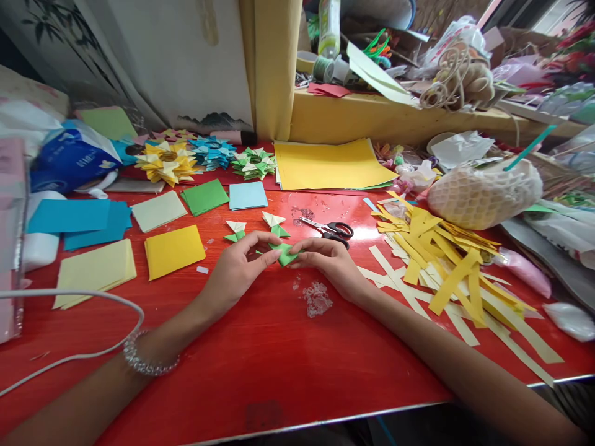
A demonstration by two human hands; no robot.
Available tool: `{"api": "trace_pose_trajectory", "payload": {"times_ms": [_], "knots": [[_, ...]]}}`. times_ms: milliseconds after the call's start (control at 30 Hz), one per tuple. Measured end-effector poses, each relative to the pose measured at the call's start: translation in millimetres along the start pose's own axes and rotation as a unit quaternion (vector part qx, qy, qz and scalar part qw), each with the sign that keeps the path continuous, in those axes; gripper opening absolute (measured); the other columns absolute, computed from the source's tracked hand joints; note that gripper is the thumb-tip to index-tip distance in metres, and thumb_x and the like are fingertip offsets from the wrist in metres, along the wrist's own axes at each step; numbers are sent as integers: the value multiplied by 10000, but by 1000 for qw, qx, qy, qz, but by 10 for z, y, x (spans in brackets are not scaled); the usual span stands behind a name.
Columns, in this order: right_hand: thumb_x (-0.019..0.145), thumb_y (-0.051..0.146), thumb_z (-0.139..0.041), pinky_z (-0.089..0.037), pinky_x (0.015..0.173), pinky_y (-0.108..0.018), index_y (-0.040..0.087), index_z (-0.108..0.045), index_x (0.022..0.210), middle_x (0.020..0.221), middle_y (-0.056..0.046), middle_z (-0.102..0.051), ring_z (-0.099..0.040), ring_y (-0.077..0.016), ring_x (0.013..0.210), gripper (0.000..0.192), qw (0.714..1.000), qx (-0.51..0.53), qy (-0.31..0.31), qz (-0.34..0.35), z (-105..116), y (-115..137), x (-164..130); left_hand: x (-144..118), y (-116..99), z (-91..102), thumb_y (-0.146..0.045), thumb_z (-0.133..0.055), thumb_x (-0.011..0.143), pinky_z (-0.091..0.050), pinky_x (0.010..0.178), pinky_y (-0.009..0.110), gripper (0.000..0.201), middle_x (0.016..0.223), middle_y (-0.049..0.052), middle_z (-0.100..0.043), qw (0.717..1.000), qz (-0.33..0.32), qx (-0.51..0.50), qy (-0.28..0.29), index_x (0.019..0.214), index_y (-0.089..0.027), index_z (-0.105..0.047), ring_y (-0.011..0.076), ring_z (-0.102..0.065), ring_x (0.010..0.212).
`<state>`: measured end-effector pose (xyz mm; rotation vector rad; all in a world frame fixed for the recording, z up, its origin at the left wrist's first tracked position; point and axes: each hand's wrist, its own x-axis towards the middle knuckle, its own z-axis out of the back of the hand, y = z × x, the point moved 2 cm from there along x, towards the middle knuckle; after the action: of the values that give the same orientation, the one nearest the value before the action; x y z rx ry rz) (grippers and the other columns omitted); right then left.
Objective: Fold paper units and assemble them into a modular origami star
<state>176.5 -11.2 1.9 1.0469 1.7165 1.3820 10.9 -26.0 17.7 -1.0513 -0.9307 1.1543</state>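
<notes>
Both hands meet over the middle of the red table. Between them is a small folded piece of green paper (pixel 287 254). My left hand (pixel 251 255) pinches its left side with thumb and forefinger. On the other side, the fingers of my right hand (pixel 325 260) are closed on its right edge. Just beyond the hands lie two folded green-and-cream paper pieces, one on the left (pixel 235 230) and one on the right (pixel 275 223). Black-handled scissors (pixel 337 232) rest behind my right hand, blades pointing left.
Stacks of yellow (pixel 175 252), green (pixel 205 197) and blue paper (pixel 69 215) lie left. Yellow and cream paper strips (pixel 446 260) are heaped right. Behind are a yellow paper star ring (pixel 166 163) and large yellow sheets (pixel 328 164). A white cable (pixel 93 292) loops near my left forearm.
</notes>
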Motion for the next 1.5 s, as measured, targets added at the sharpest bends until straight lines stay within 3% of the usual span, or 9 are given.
{"api": "trace_pose_trajectory", "payload": {"times_ms": [200, 400, 733, 900, 1167, 1300, 1500], "knots": [[764, 194, -571, -498, 751, -253, 150, -592, 802, 801, -10, -635, -609, -99, 739, 61, 1000, 7, 7, 0, -16, 1, 13, 11, 15, -7, -336, -548, 772, -428, 696, 256, 224, 901, 22, -586, 999, -19, 41, 12, 942, -193, -569, 144, -533, 775], [784, 216, -556, -525, 727, -282, 167, -557, 857, 787, -6, -631, -626, -120, 750, 88, 1000, 30, 8, 1, 0, -22, 25, 9, 44, -13, -286, -531, 788, -434, 724, 271, 189, 913, 19, -582, 998, -26, 47, 24, 953, -196, -552, 141, -537, 784], [755, 274, -587, -524, 716, -310, 119, -594, 815, 760, -43, -649, -642, -138, 705, 167, 996, -28, 49, -65, -33, -14, 5, -3, 31, -10, -218, -526, 799, -438, 774, 246, 146, 956, 0, -581, 998, -69, 12, 3, 943, -223, -551, 130, -548, 858], [761, 281, -579, -532, 700, -323, 125, -569, 801, 715, -36, -654, -650, -145, 703, 161, 996, -26, 63, -60, -56, -45, -27, -17, 26, -6, -255, -519, 806, -434, 772, 263, 132, 956, 10, -591, 995, -65, 75, 5, 922, -213, -567, 151, -550, 888], [813, 303, -510, -519, 569, -237, 141, -538, 736, 643, -17, -639, -641, -120, 598, 182, 993, -73, 86, -39, -123, -24, -67, -69, -47, -46, -169, -420, 855, -404, 738, 238, 164, 829, -5, -592, 976, -149, 154, 36, 832, -203, -579, 123, -533, 802], [813, 325, -505, -523, 554, -250, 142, -525, 732, 621, -14, -636, -638, -123, 565, 201, 997, -47, 61, -21, -123, -43, -66, -65, -29, -51, -268, -490, 831, -411, 728, 241, 125, 896, -1, -608, 983, -100, 151, 13, 925, -214, -553, 136, -547, 825], [774, 338, -562, -512, 545, -242, 136, -521, 778, 627, -17, -636, -636, -126, 566, 206, 996, -43, 60, -45, -130, -40, -63, -51, 6, -39, -306, -484, 831, -413, 661, 224, 145, 770, -14, -607, 988, -78, 130, 31, 785, -200, -571, 126, -551, 725]]}}
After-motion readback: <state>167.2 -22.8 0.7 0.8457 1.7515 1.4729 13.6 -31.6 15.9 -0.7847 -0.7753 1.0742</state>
